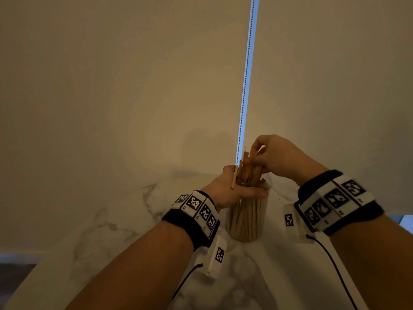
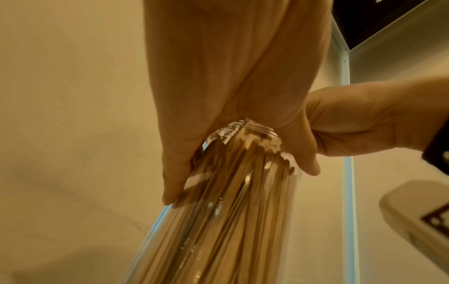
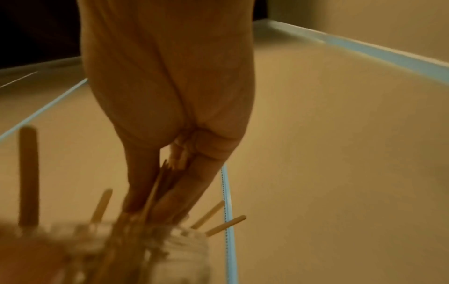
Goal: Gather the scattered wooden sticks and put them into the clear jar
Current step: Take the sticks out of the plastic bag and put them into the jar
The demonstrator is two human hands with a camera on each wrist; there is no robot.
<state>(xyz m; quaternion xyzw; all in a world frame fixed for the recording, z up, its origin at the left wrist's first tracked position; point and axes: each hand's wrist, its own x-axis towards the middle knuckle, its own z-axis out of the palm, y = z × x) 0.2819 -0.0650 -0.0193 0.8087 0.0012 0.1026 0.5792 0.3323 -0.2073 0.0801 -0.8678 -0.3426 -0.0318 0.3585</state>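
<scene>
Table (image 1: 93, 238): white marble pattern with grey veins, set against a pale blind with a bead chain (image 1: 247, 70) hanging at 12 o'clock from the jar.

Clear jar (image 1: 247, 222): upright on the table between the two wrists, packed with wooden sticks (image 1: 245, 218). Long axis of the sticks near vertical; upper ends stand out above the rim and fan slightly, a few leaning out toward 2 o'clock in the right wrist view.

Left hand (image 1: 225, 191): grip wrapped round the jar just below the rim, thumb across the near side, fingers round the far side; it meets the jar from 9 o'clock. One loose stick (image 1: 234, 177) lies against the back of this hand, nearly upright.

Right hand (image 1: 279, 155): above the jar mouth at 1 o'clock, grip clamped on a bundle of the stick tops, fingertips (image 3: 136, 203) pointing down among them. Bundle axis runs steeply down into the jar.
</scene>
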